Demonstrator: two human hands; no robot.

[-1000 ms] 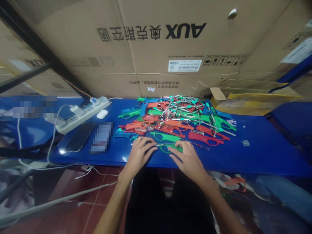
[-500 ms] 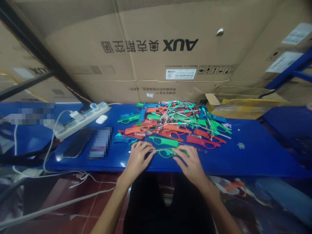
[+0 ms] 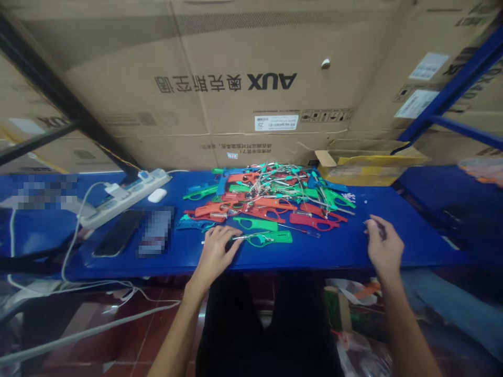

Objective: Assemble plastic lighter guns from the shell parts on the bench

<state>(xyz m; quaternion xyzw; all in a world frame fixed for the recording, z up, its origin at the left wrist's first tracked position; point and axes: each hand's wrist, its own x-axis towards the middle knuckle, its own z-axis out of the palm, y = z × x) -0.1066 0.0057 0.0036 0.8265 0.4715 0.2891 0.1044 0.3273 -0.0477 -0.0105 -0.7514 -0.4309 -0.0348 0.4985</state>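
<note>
My left hand [image 3: 220,246] pinches the thin metal tube of a green lighter [image 3: 277,238], a long-nosed lighter casing lying flat near the table's front edge, with a wire and a teal part along it. Away to the right, my right hand [image 3: 384,245] is closed with its fingertips at the table; a tiny greyish bit shows at them, too small to name. Just behind the held lighter lies another green casing [image 3: 257,224]. A heap of red, orange, green and blue lighter casings [image 3: 271,201] with metal tubes and wires spreads behind that.
On the blue table [image 3: 338,251] a thin screwdriver-like tool [image 3: 310,232] lies right of the held lighter. Small white bits [image 3: 348,197] lie at the heap's right. Phones [image 3: 118,233], a power strip [image 3: 129,196] and white cables are at left. An open carton [image 3: 365,170] stands back right.
My right hand has let go of the green lighter and moved right, to where a small silvery clump lay. My left hand still pinches the tube. The view has turned slightly right.
</note>
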